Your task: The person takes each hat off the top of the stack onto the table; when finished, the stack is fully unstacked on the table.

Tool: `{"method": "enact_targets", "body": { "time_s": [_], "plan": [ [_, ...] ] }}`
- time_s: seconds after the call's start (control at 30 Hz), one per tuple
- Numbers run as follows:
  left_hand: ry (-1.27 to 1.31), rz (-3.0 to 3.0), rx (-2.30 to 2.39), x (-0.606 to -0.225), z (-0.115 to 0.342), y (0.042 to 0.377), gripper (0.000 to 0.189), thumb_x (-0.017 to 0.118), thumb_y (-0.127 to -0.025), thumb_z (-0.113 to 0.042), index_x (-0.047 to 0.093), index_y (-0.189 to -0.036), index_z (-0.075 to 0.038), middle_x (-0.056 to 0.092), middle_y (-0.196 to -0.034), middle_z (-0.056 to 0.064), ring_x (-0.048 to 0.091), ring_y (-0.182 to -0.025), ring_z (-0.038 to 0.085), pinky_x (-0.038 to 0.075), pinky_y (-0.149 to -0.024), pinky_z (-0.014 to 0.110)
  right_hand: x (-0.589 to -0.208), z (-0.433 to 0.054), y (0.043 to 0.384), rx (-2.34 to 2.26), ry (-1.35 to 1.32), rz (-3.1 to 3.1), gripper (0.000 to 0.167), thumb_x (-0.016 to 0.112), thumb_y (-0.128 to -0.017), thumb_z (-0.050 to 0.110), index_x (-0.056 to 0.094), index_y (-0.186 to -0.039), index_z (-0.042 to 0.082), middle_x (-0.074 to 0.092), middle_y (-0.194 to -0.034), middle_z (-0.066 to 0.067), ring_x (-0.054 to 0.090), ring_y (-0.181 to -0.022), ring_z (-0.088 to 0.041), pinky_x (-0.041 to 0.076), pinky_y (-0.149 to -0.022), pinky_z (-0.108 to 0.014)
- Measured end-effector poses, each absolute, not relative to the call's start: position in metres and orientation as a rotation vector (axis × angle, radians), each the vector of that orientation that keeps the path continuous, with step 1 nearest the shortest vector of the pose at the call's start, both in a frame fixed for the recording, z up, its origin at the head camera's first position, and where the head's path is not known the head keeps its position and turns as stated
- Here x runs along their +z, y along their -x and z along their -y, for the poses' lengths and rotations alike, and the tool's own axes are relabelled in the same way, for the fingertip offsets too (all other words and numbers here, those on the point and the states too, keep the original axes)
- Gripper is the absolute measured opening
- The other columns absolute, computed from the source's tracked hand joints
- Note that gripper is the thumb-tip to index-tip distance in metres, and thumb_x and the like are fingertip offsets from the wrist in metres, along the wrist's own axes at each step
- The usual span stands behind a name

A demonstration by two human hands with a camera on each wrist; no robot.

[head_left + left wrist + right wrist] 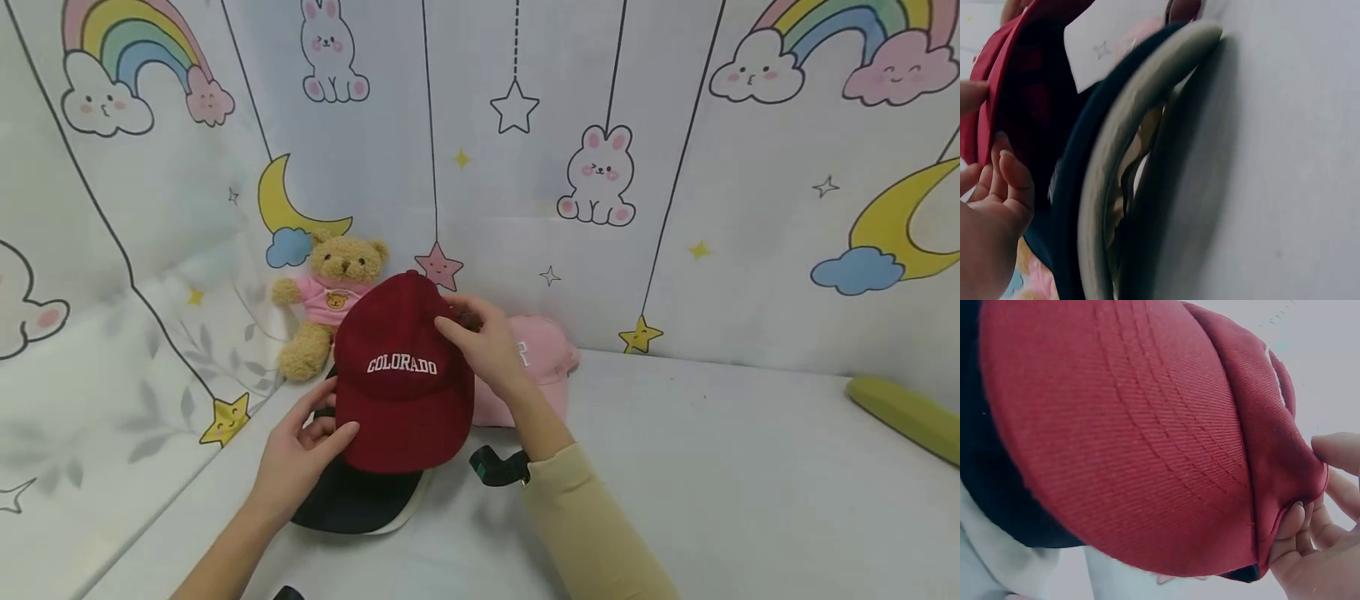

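A dark red baseball cap [405, 325] with white COLORADO lettering is held tilted, its front facing me. At the left edge of its brim, my left hand [296, 454] pinches the cloth between thumb and fingers. My right hand [487, 342] grips the side of the crown, thumb in front and fingertips tucked behind the edge, as the right wrist view shows. Below and behind it sits a dark cap [352, 500], stacked on a cream cap [1099, 200] whose curved brim shows in the left wrist view. The red cap hides most of both crowns.
To the right, partly behind the right forearm, sits a pink cap [547, 354]. A teddy bear [326, 287] in a pink top leans at the back left against the printed backdrop [480, 192]. A long green object [907, 417] lies at the far right of the white table [735, 500].
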State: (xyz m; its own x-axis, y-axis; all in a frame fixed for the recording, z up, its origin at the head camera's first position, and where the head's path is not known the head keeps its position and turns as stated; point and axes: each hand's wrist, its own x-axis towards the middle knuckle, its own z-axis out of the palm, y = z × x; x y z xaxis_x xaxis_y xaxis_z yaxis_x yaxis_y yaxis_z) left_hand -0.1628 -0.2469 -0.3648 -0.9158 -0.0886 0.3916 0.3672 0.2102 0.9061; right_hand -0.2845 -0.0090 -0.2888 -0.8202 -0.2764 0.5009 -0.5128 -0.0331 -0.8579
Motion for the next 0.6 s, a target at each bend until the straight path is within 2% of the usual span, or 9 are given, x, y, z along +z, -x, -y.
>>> {"method": "enact_targets", "body": {
  "time_s": [0.33, 0.47, 0.6],
  "plan": [
    [0.364, 2.139, -1.694, -0.352, 0.231, 0.176, 0.063, 0.067, -0.094, 0.004, 0.039, -0.151, 0.002, 0.049, -0.121, 0.016, 0.062, -0.087, 0.010, 0.054, -0.074, 0.019, -0.277, -0.010, 0.288, 1.954, -0.791, 2.057, 0.031, 0.068, -0.096, 0.013, 0.068, -0.127, 0.007, 0.065, -0.105, -0.008, 0.057, -0.093, -0.021, 0.050, -0.076, -0.030],
    [0.402, 2.128, -1.704, -0.348, 0.222, 0.185, 0.063, 0.067, -0.094, 0.004, 0.039, -0.151, 0.001, 0.049, -0.121, 0.015, 0.061, -0.085, 0.009, 0.052, -0.066, 0.019, -0.274, -0.022, 0.291, 1.996, -0.761, 2.035, 0.032, 0.067, -0.097, 0.011, 0.067, -0.128, 0.005, 0.064, -0.107, -0.010, 0.057, -0.096, -0.022, 0.051, -0.078, -0.030],
    [0.423, 2.110, -1.716, -0.342, 0.212, 0.193, 0.062, 0.068, -0.094, 0.004, 0.041, -0.150, 0.000, 0.051, -0.120, 0.016, 0.061, -0.083, 0.010, 0.053, -0.068, 0.019, -0.272, -0.035, 0.295, 2.020, -0.762, 2.029, 0.032, 0.066, -0.098, 0.011, 0.065, -0.129, 0.004, 0.063, -0.109, -0.011, 0.057, -0.098, -0.022, 0.052, -0.079, -0.030]
  ]
}}
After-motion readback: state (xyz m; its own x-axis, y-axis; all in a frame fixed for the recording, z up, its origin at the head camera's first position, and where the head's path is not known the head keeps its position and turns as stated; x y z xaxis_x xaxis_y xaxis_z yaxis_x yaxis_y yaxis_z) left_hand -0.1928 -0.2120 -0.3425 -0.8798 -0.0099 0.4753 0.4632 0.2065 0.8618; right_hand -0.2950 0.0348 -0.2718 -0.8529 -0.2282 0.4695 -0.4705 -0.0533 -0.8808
